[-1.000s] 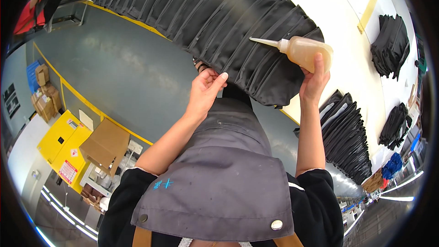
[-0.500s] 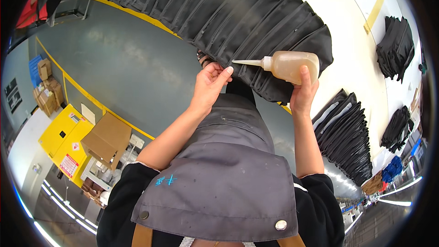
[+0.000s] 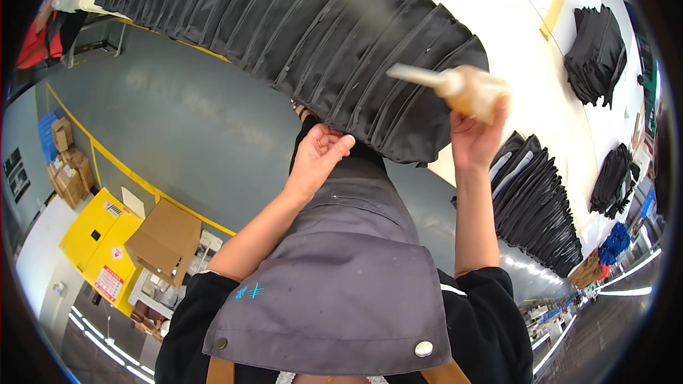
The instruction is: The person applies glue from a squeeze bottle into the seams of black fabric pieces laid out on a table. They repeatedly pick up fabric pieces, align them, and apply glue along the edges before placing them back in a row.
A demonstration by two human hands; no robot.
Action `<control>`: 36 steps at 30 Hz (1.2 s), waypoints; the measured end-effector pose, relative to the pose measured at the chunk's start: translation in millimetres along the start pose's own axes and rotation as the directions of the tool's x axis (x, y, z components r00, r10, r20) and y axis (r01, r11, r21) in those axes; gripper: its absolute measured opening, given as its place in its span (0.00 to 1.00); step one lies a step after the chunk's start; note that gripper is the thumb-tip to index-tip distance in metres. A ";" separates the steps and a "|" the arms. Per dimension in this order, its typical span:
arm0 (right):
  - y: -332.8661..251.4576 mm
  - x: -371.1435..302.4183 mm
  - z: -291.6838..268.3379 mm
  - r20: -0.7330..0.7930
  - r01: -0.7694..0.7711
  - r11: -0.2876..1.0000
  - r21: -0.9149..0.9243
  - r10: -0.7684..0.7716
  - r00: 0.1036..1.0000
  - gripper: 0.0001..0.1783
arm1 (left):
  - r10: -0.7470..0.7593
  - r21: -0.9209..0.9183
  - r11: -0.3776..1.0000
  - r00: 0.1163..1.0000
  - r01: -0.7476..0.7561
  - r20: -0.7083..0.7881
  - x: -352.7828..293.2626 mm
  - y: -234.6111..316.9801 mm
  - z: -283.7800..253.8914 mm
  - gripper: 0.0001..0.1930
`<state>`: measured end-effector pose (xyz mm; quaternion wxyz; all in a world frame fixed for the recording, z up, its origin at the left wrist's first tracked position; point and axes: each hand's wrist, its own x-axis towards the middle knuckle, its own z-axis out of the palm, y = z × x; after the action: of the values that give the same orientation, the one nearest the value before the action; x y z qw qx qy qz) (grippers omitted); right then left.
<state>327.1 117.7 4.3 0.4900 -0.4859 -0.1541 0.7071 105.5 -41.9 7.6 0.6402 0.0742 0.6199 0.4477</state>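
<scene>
Right hand (image 3: pixel 475 139) clasps the bottle (image 3: pixel 475 91) right of centre, spout (image 3: pixel 414 75) pointing left over the black fabric row (image 3: pixel 306 50), while the left hand (image 3: pixel 316 160) sits lower at its edge, grip unclear.

Bottle (image 3: pixel 480 92): translucent plastic by appearance; finer surface finish blurred. Black pieces (image 3: pixel 313 46): cloth-like, smooth faces with a faint sheen, ridged where edges overlap. Worktop (image 3: pixel 516 53): pale, smooth. Apron (image 3: pixel 327 306): matt woven cloth, lightly specked. Snap button (image 3: pixel 423 349): glossy metal. Sleeve (image 3: pixel 494 306): soft matt cloth. Carton (image 3: pixel 163 238): matt brown cardboard. Cabinet (image 3: pixel 89 231): smooth, apparently painted metal. Floor (image 3: pixel 192 107): smooth, dully reflective.
</scene>
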 end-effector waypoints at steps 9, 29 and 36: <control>-43.4 43.0 5.9 -0.051 0.379 0.875 -0.302 -0.412 0.910 0.31 | -0.059 0.091 0.994 0.995 0.066 -0.080 5.6 -2.7 16.2 0.20; -34.1 39.2 9.6 0.026 0.368 0.806 -0.464 -0.403 0.915 0.29 | -0.052 0.094 0.994 0.997 0.058 -0.065 5.4 -3.2 15.3 0.22; -27.6 31.2 6.5 0.063 0.360 0.820 -0.445 -0.373 0.926 0.27 | -0.052 0.094 0.994 0.997 0.058 -0.064 5.0 -0.7 15.9 0.21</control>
<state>335.1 158.7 9.9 0.4933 -0.5563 -0.3968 0.5383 118.7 -31.7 7.0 0.6286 0.0740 0.6617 0.4019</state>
